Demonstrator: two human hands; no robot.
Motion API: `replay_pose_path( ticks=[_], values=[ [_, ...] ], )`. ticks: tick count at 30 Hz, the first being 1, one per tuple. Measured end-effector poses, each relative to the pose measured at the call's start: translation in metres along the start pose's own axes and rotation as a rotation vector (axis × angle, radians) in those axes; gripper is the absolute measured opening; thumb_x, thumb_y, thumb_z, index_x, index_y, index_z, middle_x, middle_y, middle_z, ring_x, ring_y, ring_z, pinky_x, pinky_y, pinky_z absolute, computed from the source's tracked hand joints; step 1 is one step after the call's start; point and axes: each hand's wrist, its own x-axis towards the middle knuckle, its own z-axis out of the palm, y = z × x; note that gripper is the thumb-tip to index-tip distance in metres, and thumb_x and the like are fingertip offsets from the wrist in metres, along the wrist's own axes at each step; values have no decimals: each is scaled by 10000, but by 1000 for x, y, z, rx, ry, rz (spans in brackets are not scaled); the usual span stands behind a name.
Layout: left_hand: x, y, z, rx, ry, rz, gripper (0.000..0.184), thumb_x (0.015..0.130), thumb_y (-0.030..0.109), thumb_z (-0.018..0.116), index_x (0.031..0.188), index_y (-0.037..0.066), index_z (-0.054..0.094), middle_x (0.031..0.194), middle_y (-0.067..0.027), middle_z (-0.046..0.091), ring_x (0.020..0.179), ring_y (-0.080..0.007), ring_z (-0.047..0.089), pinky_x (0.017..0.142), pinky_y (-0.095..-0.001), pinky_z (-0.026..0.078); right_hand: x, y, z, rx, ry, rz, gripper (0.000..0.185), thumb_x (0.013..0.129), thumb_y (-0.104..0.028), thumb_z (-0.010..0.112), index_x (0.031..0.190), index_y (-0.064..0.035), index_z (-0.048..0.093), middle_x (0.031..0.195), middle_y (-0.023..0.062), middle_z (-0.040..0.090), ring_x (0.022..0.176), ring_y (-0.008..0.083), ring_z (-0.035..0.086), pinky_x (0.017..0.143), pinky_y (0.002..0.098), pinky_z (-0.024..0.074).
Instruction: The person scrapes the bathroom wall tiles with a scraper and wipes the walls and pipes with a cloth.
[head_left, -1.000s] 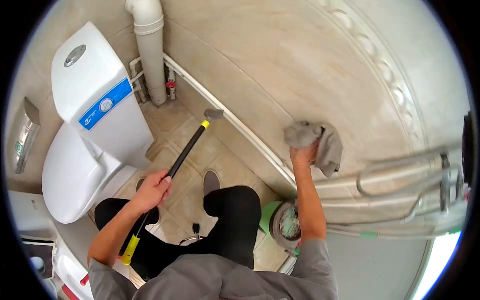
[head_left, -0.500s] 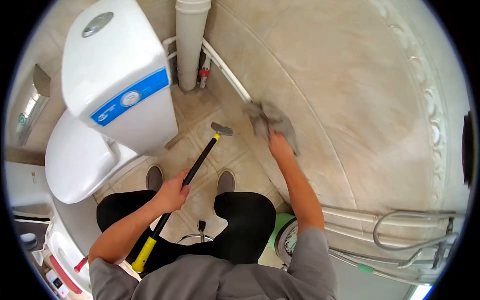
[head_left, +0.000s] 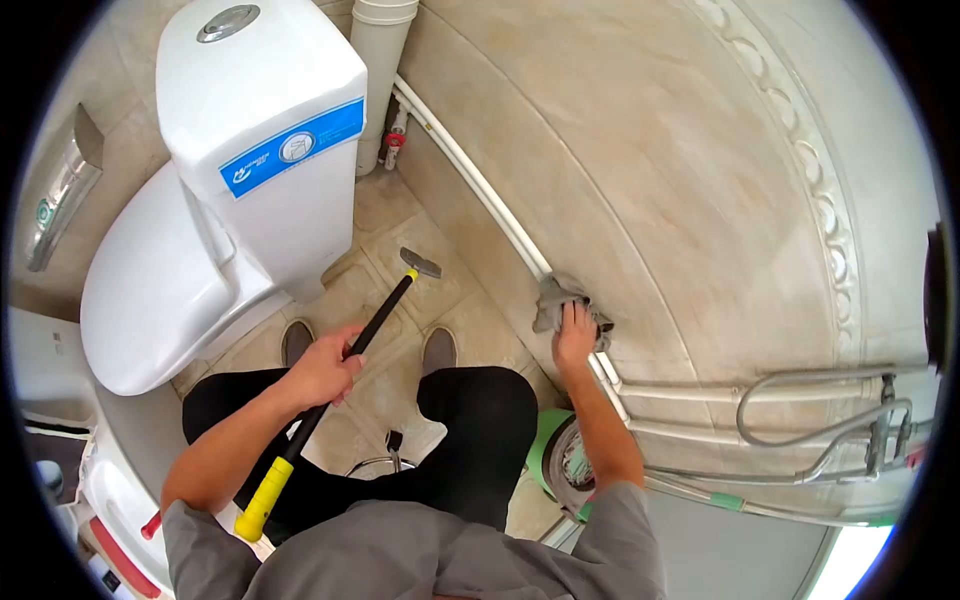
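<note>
My left hand (head_left: 325,370) is wrapped round the black shaft of a long-handled scraper (head_left: 378,318). Its yellow grip points back toward my body, and its flat grey head is low over the floor tiles. With my right hand (head_left: 575,338) I press a crumpled grey cloth (head_left: 558,300) around the white pipes (head_left: 503,218) that run along the wall. The cloth hides the part of the pipes under it, and my fingers are bunched over its top.
A white toilet (head_left: 265,120) with a blue label stands at the left. Behind it rises a thick white pipe (head_left: 378,45). A green bucket (head_left: 552,450) is beside my right knee. Grey hose and fittings (head_left: 800,395) hang on the right wall; a washbasin (head_left: 125,500) is lower left.
My right hand has slid the cloth along the wall pipes toward me and to the right. The view has shifted slightly, and my left hand keeps hold of the scraper.
</note>
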Motion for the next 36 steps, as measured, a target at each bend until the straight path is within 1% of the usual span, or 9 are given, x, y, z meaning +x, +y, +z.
replay_pose_path(
  ticks=[7, 10, 11, 12, 16, 19, 25, 34, 36],
  values=[
    [0, 48, 12, 100, -73, -46, 571, 972, 22, 538, 1513, 42, 357, 778, -70, 570, 498, -125, 524, 446, -303, 455, 81, -69, 46, -83, 191, 156, 388, 703, -73, 675, 1088, -62, 624, 1057, 157, 544, 996, 366, 532, 797, 485, 387],
    [11, 56, 21, 103, -92, 29, 576, 972, 8, 531, 1519, 50, 355, 847, -78, 582, 498, -116, 514, 445, -290, 456, 137, -97, 85, 28, 275, 105, 248, 805, -81, 612, 1048, -80, 662, 1005, 132, 586, 971, 352, 570, 794, 506, 407],
    [14, 53, 23, 105, -63, 42, 575, 968, 23, 545, 1513, 51, 363, 841, -97, 592, 533, -134, 545, 464, -308, 473, 165, -114, 89, 156, 284, 117, 208, 968, -192, 534, 1054, -36, 642, 1031, 180, 611, 995, 373, 583, 848, 540, 414],
    [17, 52, 26, 111, -35, 57, 575, 964, 37, 558, 1507, 51, 370, 836, -116, 602, 568, -151, 577, 483, -327, 489, 196, -131, 105, 322, 83, 248, 273, 1014, -233, 482, 1096, -18, 630, 1073, 196, 622, 1023, 375, 588, 884, 525, 428],
    [29, 62, 35, -62, 170, -84, 586, 991, 27, 511, 1543, 63, 316, 866, -74, 541, 505, -111, 497, 422, -271, 435, 280, -180, 95, 151, 195, -131, 320, 907, -147, 554, 1201, -34, 609, 1095, 150, 611, 1043, 308, 587, 965, 456, 457],
    [36, 63, 24, -74, 245, -56, 568, 998, 28, 495, 1537, 33, 316, 901, -74, 544, 495, -105, 494, 404, -262, 420, 259, -154, 91, 163, 306, -221, 408, 839, -135, 590, 1238, -50, 606, 1088, 98, 605, 1039, 263, 585, 943, 435, 487],
    [32, 64, 22, -46, 229, -19, 555, 980, 30, 524, 1512, 16, 367, 888, -58, 546, 506, -92, 494, 383, -242, 406, 86, -50, 36, -5, 160, -38, 406, 839, -157, 590, 1238, -91, 625, 1096, 49, 617, 1017, 231, 593, 909, 461, 506],
    [16, 52, 47, -5, 92, 44, 554, 975, 34, 521, 1503, -17, 362, 879, -59, 536, 512, -94, 490, 389, -254, 405, -69, 15, -74, 82, 145, 95, 469, 719, -47, 679, 1187, -51, 641, 1109, 91, 624, 1016, 277, 583, 819, 434, 433],
    [17, 46, 49, -1, 91, 57, 557, 974, 37, 521, 1505, -18, 359, 879, -60, 536, 512, -96, 491, 388, -256, 405, -89, 21, -83, 51, 291, 343, 590, 667, 42, 659, 1251, -22, 605, 1164, 136, 617, 1045, 340, 567, 872, 457, 428]
  ],
)
